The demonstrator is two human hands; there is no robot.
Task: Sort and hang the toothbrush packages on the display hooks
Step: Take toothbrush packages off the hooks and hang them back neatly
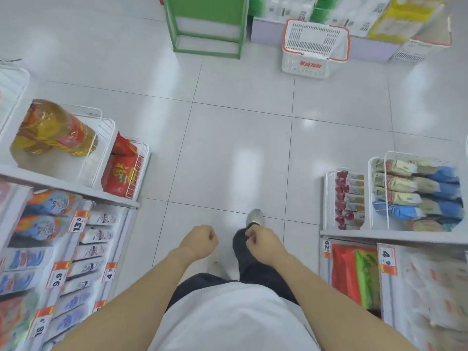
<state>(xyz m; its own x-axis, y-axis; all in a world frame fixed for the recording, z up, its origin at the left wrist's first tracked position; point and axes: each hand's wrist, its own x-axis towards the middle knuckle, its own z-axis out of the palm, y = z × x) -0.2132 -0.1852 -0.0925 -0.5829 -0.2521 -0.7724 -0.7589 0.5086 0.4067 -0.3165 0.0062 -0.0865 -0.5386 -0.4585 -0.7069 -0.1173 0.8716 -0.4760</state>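
Nearest in view: both forearms are reaching forward over a white shirt and dark trousers. Left hand is clenched into a loose fist with nothing in it. Right hand has its fingers curled in too, also holding nothing. One grey shoe is stepping ahead on the tiled floor.

Step in hand, my read: transit. The person is walking down the aisle and the sorting and hanging is not started from what's showing.

Task's thing: no toothbrush packages are visible anywhere, and no display hooks either. So their location, pointing direction and long axis can't be told from here.

Near left: shelf carrying blue and orange bagged goods behind orange price tags; above it, a red packet in a wire divider and a gold-wrapped bundle lying tilted.

Near right: shelf edge with wire bins holding rows of flat packets, red and green bags below.

Far: white shopping basket with red trim sitting on the floor, right of a green frame stand. Stacked cartons beyond are blurred. Basket contents can't be made out.

Next move, as a guess: stock needs locating first, possibly at that basket. Then the hands need opening to pick up packages, and the hook display needs finding.
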